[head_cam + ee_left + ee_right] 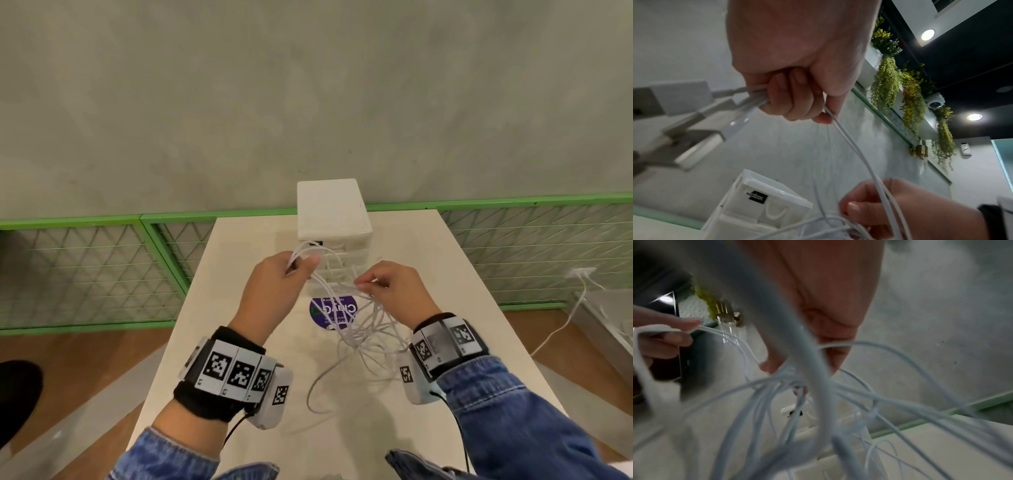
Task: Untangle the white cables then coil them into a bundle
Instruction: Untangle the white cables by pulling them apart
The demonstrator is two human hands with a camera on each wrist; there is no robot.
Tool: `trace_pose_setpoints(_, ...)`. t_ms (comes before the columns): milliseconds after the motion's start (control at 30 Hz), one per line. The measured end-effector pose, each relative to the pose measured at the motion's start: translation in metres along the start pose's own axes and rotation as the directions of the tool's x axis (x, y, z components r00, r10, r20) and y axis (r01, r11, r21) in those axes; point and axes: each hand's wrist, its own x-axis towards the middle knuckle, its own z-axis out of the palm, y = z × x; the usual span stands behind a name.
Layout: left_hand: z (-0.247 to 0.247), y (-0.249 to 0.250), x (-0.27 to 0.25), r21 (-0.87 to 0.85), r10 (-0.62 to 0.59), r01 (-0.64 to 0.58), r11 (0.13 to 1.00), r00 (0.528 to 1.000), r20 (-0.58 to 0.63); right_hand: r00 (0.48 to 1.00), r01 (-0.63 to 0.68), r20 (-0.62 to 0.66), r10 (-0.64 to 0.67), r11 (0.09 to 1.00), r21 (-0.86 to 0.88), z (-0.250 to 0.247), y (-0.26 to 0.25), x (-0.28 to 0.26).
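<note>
A tangle of thin white cables point(363, 329) hangs between my hands above the cream table point(212, 308), with loose loops trailing down to the tabletop. My left hand point(291, 270) grips several cable ends in a fist; the left wrist view shows their white plugs point(701, 113) sticking out past the curled fingers point(795, 97). One strand point(859, 154) runs from that fist down to my right hand point(869, 209). My right hand point(370, 282) pinches strands at the top of the tangle. In the right wrist view blurred cables point(818, 402) fill the frame.
A white plastic drawer box point(334, 214) stands at the table's far edge, just beyond my hands. A purple round sticker point(334, 311) lies on the table under the cables. Green mesh fencing point(102, 267) runs behind. Another white cable point(565, 318) trails at the right.
</note>
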Motion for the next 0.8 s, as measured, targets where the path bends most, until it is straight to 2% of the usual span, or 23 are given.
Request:
trace_pose_setpoints(100, 0.006, 0.005, -0.001, -0.02, 0.025, -0.024, 1.0, 1.0, 0.018, 0.994, 0.005, 0.113, 0.007, 0.994, -0.105, 0.001, -0.002, 0.0)
trace_pose_setpoints(200, -0.005, 0.001, 0.005, -0.002, 0.039, -0.039, 0.999, 0.998, -0.054, 0.973, -0.054, 0.205, 0.105, 0.969, -0.242, 0.001, 0.007, -0.002)
trace_pose_setpoints(300, -0.019, -0.007, 0.01, -0.014, 0.0, -0.002, 1.0, 0.989, -0.145, 0.973, -0.152, 0.15, 0.176, 0.976, -0.159, -0.005, 0.02, -0.008)
trace_pose_setpoints(400, -0.025, -0.011, 0.012, -0.072, -0.01, -0.008, 0.997, 0.968, -0.25, 0.978, -0.172, 0.106, 0.18, 0.982, -0.076, -0.007, 0.025, -0.007)
trace_pose_setpoints(600, -0.025, -0.008, 0.011, -0.139, -0.01, -0.039, 0.99, 0.941, -0.339, 0.965, -0.228, 0.091, 0.246, 0.959, -0.168, -0.006, 0.042, 0.0)
trace_pose_setpoints(733, -0.021, -0.01, 0.01, -0.127, 0.011, -0.056, 0.99, 0.944, -0.329, 0.961, -0.246, 0.076, 0.267, 0.945, -0.216, -0.004, 0.045, -0.006)
trace_pose_setpoints(800, -0.018, -0.01, 0.011, -0.133, 0.01, -0.054, 0.99, 0.95, -0.311, 0.973, -0.186, 0.062, 0.221, 0.917, -0.353, -0.003, 0.045, -0.007)
